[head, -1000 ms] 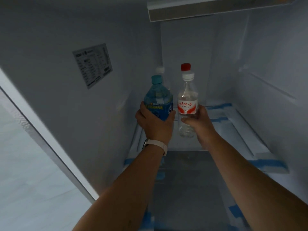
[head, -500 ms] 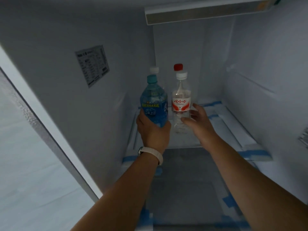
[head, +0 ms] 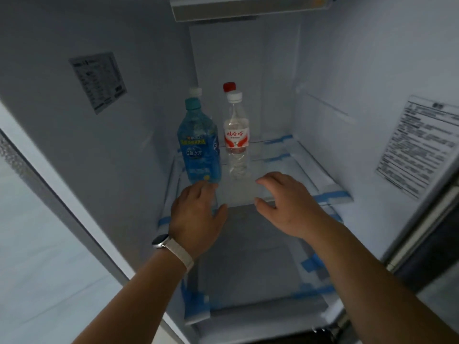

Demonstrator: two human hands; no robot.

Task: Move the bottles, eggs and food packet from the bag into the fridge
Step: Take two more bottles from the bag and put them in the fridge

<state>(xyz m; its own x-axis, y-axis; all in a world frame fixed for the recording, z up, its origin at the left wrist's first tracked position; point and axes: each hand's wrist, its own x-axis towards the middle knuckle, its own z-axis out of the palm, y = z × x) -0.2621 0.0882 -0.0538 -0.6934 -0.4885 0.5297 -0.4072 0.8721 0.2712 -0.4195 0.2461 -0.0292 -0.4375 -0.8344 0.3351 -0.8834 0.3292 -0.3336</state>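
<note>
Bottles are standing on the fridge shelf (head: 285, 175): blue bottle (head: 198, 150) just beyond my left hand (head: 197, 217), clear bottle (head: 236, 140) ahead and between both hands. My right hand (head: 285, 204) is spread loose, left one too, both holding nothing. I reckon the placing step's done; next I need the bag, which isn't in sight.

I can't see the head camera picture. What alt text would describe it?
Two empty hands, left hand and right hand, hover open just in front of a blue bottle and a clear bottle with a red label, both upright on a fridge shelf. Two more caps, white cap and red cap, show behind them.
</note>
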